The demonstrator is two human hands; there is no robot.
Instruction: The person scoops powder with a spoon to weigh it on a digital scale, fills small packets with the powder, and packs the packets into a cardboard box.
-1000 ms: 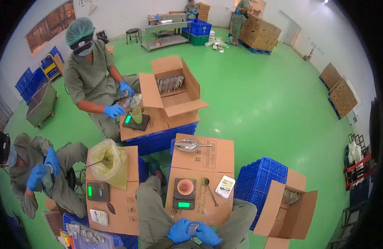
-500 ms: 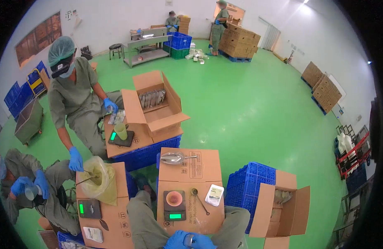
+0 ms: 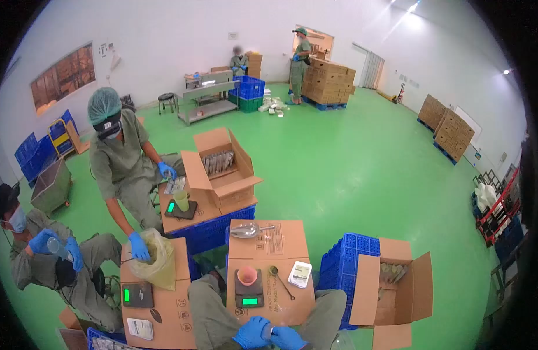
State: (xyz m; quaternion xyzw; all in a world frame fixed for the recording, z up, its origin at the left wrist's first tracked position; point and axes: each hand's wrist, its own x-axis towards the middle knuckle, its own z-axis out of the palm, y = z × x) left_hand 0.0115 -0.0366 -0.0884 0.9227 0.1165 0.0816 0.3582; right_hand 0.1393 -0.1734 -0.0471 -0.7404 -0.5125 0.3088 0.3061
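Observation:
My left hand, in a blue glove, is closed at the bottom of the head view, close above my lap. Beside it my right hand, gloved too, is closed as well. Between them shows a bit of something small and greyish, mostly hidden by the fingers. Just beyond the hands is a digital scale with a green-lit display, and on it stands a pink cup. To its right lie a long-handled measuring spoon and a stack of printed labels or packets. A clear scoop rests farther back.
My worktop is a flat cardboard sheet. At right, an open carton holding pouches stands by a blue crate. On my left, a co-worker reaches into a plastic bag; another person holds a clear cup.
The view has tilted and shifted slightly. My hands stay together in front of my lap. The co-worker's hand has moved deeper into the plastic bag.

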